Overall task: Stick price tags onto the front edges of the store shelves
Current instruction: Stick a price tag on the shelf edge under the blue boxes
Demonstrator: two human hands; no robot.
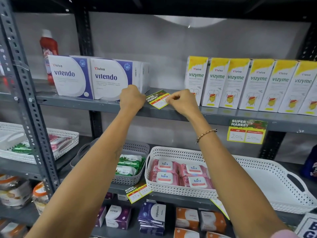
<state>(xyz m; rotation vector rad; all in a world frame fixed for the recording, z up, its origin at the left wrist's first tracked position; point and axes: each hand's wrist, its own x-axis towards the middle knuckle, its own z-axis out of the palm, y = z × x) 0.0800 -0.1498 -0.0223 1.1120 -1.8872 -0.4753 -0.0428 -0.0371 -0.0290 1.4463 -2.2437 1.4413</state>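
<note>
Both arms up at the upper shelf (171, 113). The price tag (158, 99) lies tilted on the shelf top in the gap between the purple-and-white boxes (96, 78) and the row of yellow-topped boxes (248, 85), near the front edge, not yet stuck. Right hand (182, 102) pinches the tag's right corner, grip narrow, closed on the tag. Left hand (132, 98) is curled into a loose fist at the tag's left end; whether its grip actually holds the tag, cannot tell.

To do it well: bring the tag forward and down to the front lip, level it like the hung tag (247, 131) further right, then press along the top strip. Risk looks like sticking it crooked, since it sits skewed now. Keep clear of the boxes beside it.
</note>
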